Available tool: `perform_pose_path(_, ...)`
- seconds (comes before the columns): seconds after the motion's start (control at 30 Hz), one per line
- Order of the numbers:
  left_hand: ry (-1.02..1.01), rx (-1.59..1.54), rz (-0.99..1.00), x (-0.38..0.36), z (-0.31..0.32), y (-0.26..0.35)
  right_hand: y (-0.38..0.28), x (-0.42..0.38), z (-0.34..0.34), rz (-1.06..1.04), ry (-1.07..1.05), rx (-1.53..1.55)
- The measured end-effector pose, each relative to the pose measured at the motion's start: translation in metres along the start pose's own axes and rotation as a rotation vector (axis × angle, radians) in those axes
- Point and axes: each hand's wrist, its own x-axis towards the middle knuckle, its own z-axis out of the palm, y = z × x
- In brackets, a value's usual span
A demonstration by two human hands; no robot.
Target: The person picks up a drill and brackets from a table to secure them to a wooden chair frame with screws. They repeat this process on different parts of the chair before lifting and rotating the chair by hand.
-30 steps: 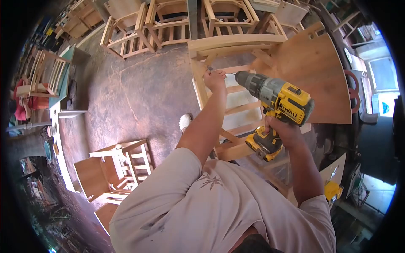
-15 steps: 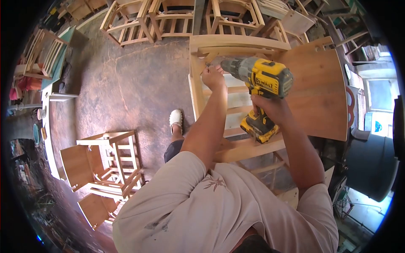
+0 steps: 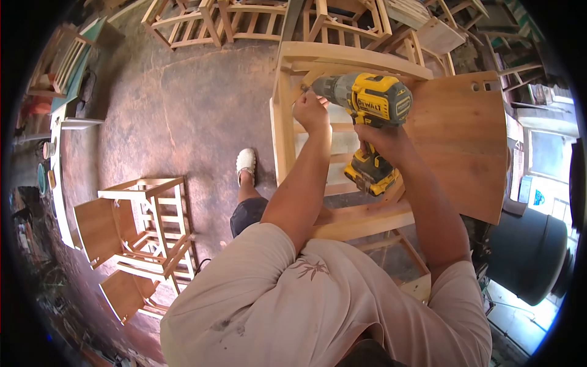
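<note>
My right hand (image 3: 382,140) is wrapped around the handle of a yellow and black cordless drill (image 3: 373,98), held level with its chuck to the left. The tip of the drill points at the inner corner of a wooden chair frame (image 3: 283,122). Close by that tip, my left hand (image 3: 310,113) is closed in a pinch against the corner. A small dark thing shows at its fingertips, too small to name. The chair lies in front of me, with a brown plywood panel (image 3: 458,147) on its right side.
More wooden chairs (image 3: 186,27) line the back. Two chairs with plywood panels (image 3: 98,232) stand at the lower left. A large dark drum (image 3: 526,254) is on the right. My shoe (image 3: 246,165) rests on the concrete floor (image 3: 177,104).
The drill and my right hand have moved a little left and up, bringing the chuck nearer my left fingertips. My head view has shifted slightly.
</note>
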Motion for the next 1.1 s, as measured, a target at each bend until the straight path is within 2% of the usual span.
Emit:
perform_pose_path(0.13,0.046,0.143,0.102,0.009,0.002,-0.009,-0.002,0.025,-0.002,0.047,-0.03,-0.121)
perform_pose_path(0.37,0.107,0.02,0.037,0.012,0.013,-0.005,0.005,0.052,-0.005,0.045,-0.079,-0.101)
perform_pose_path(0.63,0.028,0.113,0.021,0.015,0.004,-0.006,-0.001,0.053,-0.008,0.046,-0.085,-0.072)
perform_pose_path(1.1,-0.046,0.033,-0.064,0.01,-0.003,0.001,-0.007,0.048,-0.008,0.035,-0.121,-0.056)
